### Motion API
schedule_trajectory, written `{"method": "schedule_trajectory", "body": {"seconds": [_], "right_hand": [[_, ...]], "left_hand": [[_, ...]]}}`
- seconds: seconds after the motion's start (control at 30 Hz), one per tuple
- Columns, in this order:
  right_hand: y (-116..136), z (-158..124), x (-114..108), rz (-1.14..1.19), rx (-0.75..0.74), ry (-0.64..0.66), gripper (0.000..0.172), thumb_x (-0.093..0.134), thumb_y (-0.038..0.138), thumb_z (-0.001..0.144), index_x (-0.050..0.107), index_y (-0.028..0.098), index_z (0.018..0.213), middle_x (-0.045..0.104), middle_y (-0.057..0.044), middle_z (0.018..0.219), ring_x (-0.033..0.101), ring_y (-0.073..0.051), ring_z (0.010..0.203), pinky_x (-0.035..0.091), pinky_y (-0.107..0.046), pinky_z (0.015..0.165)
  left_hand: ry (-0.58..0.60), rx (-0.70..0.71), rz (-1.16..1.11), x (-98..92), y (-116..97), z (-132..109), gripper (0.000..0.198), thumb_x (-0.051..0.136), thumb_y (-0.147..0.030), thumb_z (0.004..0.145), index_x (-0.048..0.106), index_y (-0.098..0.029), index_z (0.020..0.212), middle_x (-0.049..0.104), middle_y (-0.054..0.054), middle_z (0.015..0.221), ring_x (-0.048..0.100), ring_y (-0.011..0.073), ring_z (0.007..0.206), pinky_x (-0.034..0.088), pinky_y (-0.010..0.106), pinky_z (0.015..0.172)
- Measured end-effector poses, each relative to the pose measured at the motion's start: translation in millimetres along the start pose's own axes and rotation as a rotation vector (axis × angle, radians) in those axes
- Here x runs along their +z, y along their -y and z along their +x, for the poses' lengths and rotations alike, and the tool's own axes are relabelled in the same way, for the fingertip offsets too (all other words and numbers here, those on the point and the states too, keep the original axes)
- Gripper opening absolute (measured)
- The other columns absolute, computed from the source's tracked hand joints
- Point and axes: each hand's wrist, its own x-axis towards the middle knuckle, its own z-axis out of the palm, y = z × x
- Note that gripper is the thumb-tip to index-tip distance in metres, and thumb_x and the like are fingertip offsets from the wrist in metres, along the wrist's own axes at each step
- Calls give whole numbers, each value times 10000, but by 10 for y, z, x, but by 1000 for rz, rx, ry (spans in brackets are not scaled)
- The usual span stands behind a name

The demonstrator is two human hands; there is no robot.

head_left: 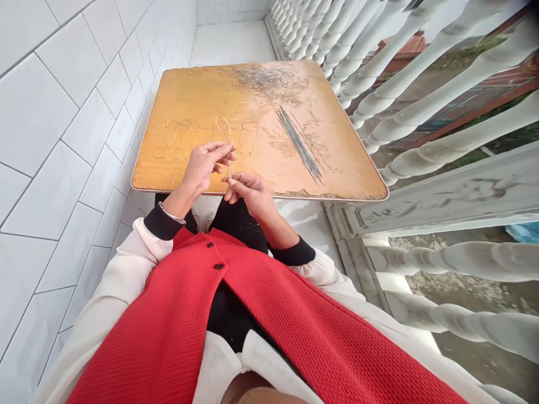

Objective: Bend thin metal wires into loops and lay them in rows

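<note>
Pinching a thin wire (229, 168) mid-frame, over the worktop (193, 90), with left hand (209, 161) and right hand (251, 191). Probably twisting it; calls next for steady fingertip tension. Beyond, looped wires (184, 127) centre-left, straight wires (300, 146) right of centre.

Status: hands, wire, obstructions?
Left hand: pinching looped wire. Right hand: pinched at its lower part. Other wire loops close by on tabletop; nothing visibly blocking.
</note>
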Motion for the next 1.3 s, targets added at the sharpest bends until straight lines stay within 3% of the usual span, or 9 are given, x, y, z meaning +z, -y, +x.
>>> {"method": "schedule_trajectory", "body": {"seconds": [0.2,0.5,0.63,0.83,0.9,1.0,1.13,1.3], "right_hand": [[32,-36,16,-71,2,-38,567,784,696,716,702,175,927,676,4,576,556,-100,461,464,-245,491],[-13,-38,31,-70,7,-16,553,753,732,717,722,188,811,629,17,522,503,-90,430,431,-237,452],[-80,-43,39,-25,25,-12,566,761,729,711,730,180,846,653,10,545,526,-91,445,458,-233,473],[-33,-50,-179,-95,111,131,578,855,663,650,771,156,912,764,-63,767,702,-139,683,568,-266,694],[56,-8,-273,-46,81,85,594,852,649,670,776,181,1026,790,-70,907,721,-148,779,579,-278,758],[212,117,-324,-18,-37,-21,580,808,659,723,759,216,1095,781,-61,1017,711,-141,816,575,-270,738],[335,321,-246,-70,-113,-84,437,764,609,804,762,208,977,757,-47,933,688,-130,766,545,-248,664],[316,420,-163,-86,-158,-200,337,772,503,837,731,176,763,665,-10,670,579,-85,571,464,-217,537]], "left_hand": [[-7,29,116,-39,-45,35,230,720,-243,925,691,-140,722,646,-31,620,563,18,540,362,132,481],[-92,102,102,-17,-17,40,267,721,-182,909,651,-137,655,596,-49,560,513,11,496,380,144,502],[-84,107,88,-20,-1,36,275,708,-165,914,644,-138,648,608,-45,582,518,13,504,392,152,512],[76,124,4,-109,13,9,225,674,-185,950,695,-154,728,628,-41,624,542,25,539,401,160,521],[188,101,-14,-149,30,3,227,690,-234,946,698,-159,732,637,-34,633,554,32,545,400,164,518],[355,40,-35,-187,90,13,260,714,-335,932,698,-165,735,649,-20,648,554,41,539,402,174,518],[472,-13,-33,-175,177,12,300,735,-402,907,691,-165,728,649,-13,647,539,39,524,359,171,478],[424,-58,-11,-115,189,-84,161,764,-271,878,710,-151,785,666,-18,632,536,28,495,326,152,437]]}}
